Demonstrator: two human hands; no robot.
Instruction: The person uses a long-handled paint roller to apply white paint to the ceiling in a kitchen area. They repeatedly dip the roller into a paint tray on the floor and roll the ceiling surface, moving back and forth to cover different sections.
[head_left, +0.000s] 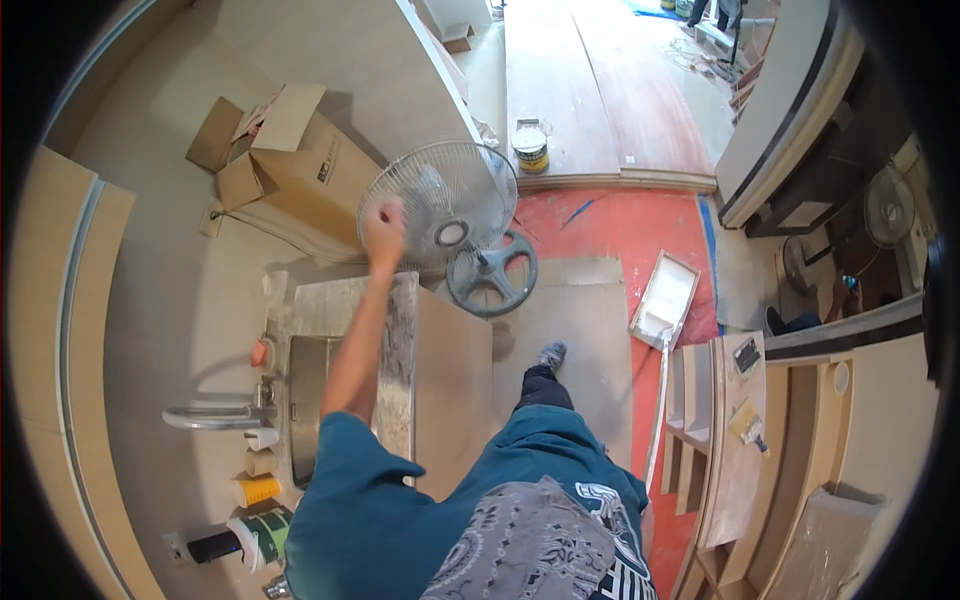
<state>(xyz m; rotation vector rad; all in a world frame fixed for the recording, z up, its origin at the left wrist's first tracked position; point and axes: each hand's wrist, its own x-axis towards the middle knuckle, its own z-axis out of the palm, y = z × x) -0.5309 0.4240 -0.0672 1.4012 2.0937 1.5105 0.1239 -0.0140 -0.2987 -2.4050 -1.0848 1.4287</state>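
Note:
My left arm reaches forward over the sink counter, and my left hand (383, 238) is closed, its fingers curled, at the left side of a standing fan's wire guard (440, 170). Whether it grips the wire or only overlaps it in view, I cannot tell. The fan's round grey base (492, 280) rests on the floor covering, just past the counter's end. My right hand does not show; only the teal shirt is seen on that side.
Behind the fan leans an open cardboard box (330, 180). A paint can (531, 152) stands on stacked boards (640, 130). To the right are a white paint tray (666, 290) with a long pole (657, 420) and a brush (750, 428) on a shelf unit. A faucet (215, 417) juts out at left.

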